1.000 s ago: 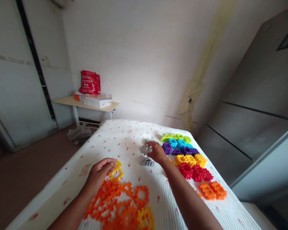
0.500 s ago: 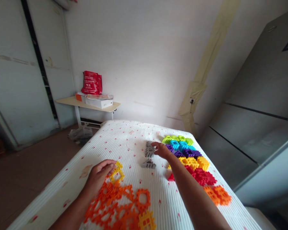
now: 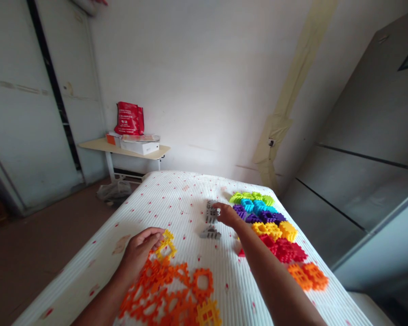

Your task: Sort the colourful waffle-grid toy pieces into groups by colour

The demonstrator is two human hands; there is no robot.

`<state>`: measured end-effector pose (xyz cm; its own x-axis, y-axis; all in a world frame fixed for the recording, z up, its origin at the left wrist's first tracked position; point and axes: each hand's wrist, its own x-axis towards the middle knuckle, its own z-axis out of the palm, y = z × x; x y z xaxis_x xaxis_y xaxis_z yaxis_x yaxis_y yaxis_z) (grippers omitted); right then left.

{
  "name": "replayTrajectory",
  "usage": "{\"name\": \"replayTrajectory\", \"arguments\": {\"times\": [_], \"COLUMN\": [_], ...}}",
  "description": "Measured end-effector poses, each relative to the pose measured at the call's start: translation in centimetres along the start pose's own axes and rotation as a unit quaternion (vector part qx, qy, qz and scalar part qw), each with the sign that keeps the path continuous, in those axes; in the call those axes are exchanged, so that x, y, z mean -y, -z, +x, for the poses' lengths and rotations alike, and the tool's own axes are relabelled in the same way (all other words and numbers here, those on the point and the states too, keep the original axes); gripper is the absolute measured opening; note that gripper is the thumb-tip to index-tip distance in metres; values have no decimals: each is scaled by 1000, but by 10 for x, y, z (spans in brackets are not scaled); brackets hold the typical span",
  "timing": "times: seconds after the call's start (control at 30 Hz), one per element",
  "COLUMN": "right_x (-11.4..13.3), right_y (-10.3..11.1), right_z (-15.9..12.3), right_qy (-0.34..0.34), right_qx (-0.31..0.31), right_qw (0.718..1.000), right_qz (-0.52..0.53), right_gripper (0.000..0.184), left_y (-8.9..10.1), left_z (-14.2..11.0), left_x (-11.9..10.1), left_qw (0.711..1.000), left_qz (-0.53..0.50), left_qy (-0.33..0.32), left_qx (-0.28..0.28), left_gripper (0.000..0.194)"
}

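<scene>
My left hand [image 3: 141,246] is closed at the left end of some yellow interlocking blocks [image 3: 166,248], its fingertips and thumb together on their edge. A pile of flat orange interlocking blocks [image 3: 163,294] lies just in front of it. My right hand [image 3: 228,214] reaches across to a stack of grey interlocking blocks [image 3: 211,212], fingers curled against its right side; the fingertips are partly hidden. A separate grey angled piece [image 3: 211,233] lies just nearer than that stack.
Lime blocks [image 3: 251,198], blue blocks [image 3: 259,207], purple blocks [image 3: 268,217], yellow blocks [image 3: 287,231], red blocks [image 3: 285,250] and orange blocks [image 3: 308,276] stand in rows at right on the bed [image 3: 172,194]. A side table [image 3: 98,144] holds a red bag [image 3: 127,118].
My right hand has shifted slightly left and its fingers have drawn in at the grey stack. My left hand is almost still on the yellow blocks.
</scene>
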<state>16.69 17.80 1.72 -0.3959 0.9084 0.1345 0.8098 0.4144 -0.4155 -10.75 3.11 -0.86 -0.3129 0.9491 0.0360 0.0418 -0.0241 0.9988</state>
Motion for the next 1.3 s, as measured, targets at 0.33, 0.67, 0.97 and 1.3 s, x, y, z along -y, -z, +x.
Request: {"name": "replayTrajectory", "arguments": {"times": [0.33,0.67,0.97,1.3], "right_x": [31,53,48,70], "right_y": [20,-5,-38,-70], "right_z": [-39,-197,-218,-184], "right_qy": [50,202,247,276], "right_qx": [18,115,43,-5], "right_qw": [997,969,968,961], "right_qz": [53,86,27,18], "right_gripper": [61,101,107,104], "left_y": [0,11,7,32], "left_z": [-3,-18,-133,-122], "left_x": [-6,-46,8,53], "left_qw": [999,973,652,658], "left_qz": [30,197,532,592], "left_qy": [-6,-89,-522,-464], "left_qx": [-12,84,142,43], "left_gripper": [38,33,65,78]}}
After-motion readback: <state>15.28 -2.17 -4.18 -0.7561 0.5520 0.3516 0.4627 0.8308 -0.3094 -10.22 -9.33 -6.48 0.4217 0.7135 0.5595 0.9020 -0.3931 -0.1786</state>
